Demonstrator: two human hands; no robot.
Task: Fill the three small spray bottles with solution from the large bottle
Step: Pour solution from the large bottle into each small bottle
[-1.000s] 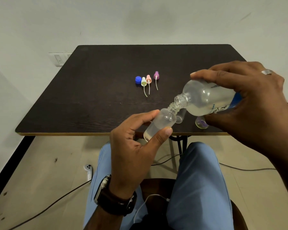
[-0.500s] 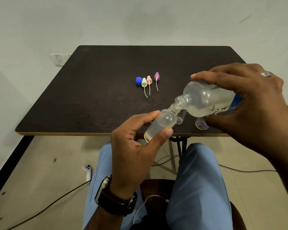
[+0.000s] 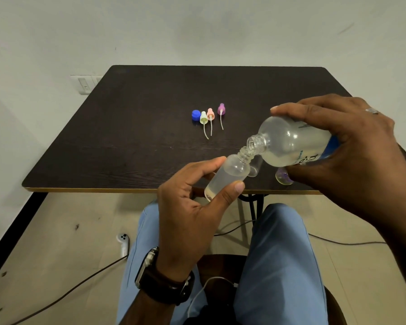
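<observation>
My left hand (image 3: 188, 214) holds a small clear spray bottle (image 3: 227, 175), tilted, partly filled with pale liquid. My right hand (image 3: 352, 146) grips the large translucent bottle (image 3: 288, 141) on its side, its open mouth touching the small bottle's neck. Two other small bottles stand on the dark table (image 3: 150, 127) behind my hands: a clear one (image 3: 254, 166) and one with a purple tint (image 3: 283, 178), both partly hidden. Further back lie a blue cap (image 3: 196, 114) and three spray tops: yellow (image 3: 203, 118), pink (image 3: 210, 114), purple (image 3: 221, 109).
The table's front edge (image 3: 92, 190) runs just under my hands. Below are my legs in light blue trousers (image 3: 279, 254), a brown chair seat, cables on the tiled floor and a white controller (image 3: 123, 240). A wall switch plate (image 3: 85, 84) sits at the left.
The large bottle stays tipped against the small bottle. Both hands have drifted only slightly. The liquid level change is too small to tell.
</observation>
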